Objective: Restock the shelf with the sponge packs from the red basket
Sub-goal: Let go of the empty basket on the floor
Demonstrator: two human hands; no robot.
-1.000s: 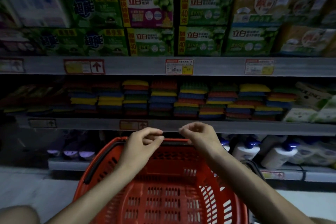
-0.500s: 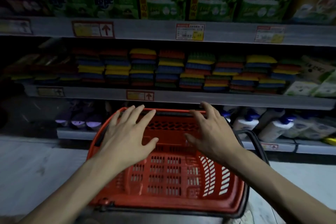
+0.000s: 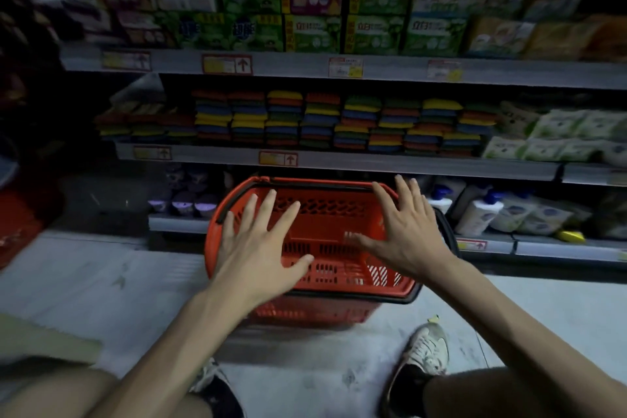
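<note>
The red basket [image 3: 325, 210] stands on the floor in front of the shelving, and I see nothing inside it. Its black handles lie folded along the rim. My left hand [image 3: 261, 248] hovers over the basket's left side with fingers spread, holding nothing. My right hand [image 3: 407, 231] hovers over the right side, also spread and empty. Stacks of multicoloured sponge packs [image 3: 339, 122] fill the middle shelf [image 3: 373, 164] behind the basket.
Green and purple boxes [image 3: 315, 10] line the top shelf. White paper packs [image 3: 559, 136] sit right of the sponges. White bottles [image 3: 481, 210] and purple jars [image 3: 185, 200] stand on the bottom shelf. My shoes [image 3: 424, 353] and knees are near the basket.
My hands went from curled fingers near the far rim to spread flat above the basket. The view has pulled back and up, so my knees and shoes now show.
</note>
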